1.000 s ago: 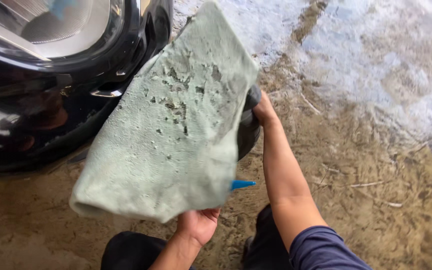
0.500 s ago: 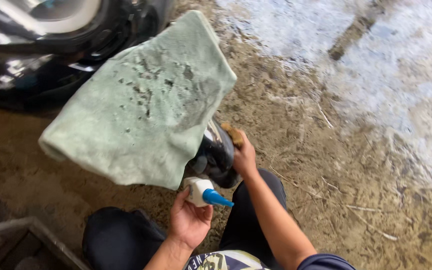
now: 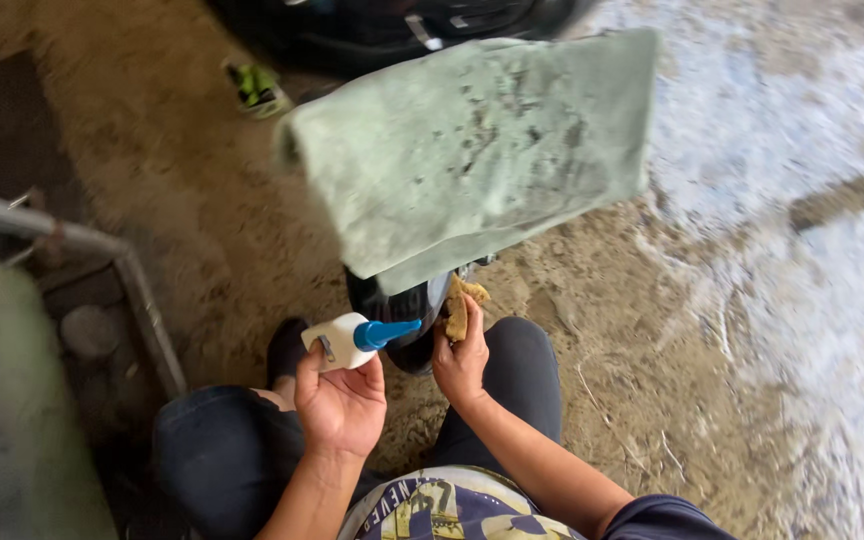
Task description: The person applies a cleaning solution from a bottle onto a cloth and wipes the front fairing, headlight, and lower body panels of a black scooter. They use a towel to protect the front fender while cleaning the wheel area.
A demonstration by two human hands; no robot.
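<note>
Our left hand [image 3: 337, 400] has its fingers wrapped round a small white bottle [image 3: 342, 341], light, likely slick, best gripped mid-body, while our right hand [image 3: 460, 362] pinches a soft yellow sponge [image 3: 459, 312].

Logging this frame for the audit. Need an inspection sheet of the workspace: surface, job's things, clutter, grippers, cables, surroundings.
Surface: bare dirt ground, pale wet-looking patch at the right.
Job's things: white bottle with blue nozzle; yellowish sponge; green cloth, stained with dark specks, draped over a black rounded part.
Clutter: small green and black object lying on the dirt.
Grippers: left hand holds the bottle, nozzle pointing right; right hand presses the sponge against the black part.
Cables: nothing seen.
Surroundings: grey metal frame at the left; black glossy bodywork at the top; the person's knees in dark trousers below.
</note>
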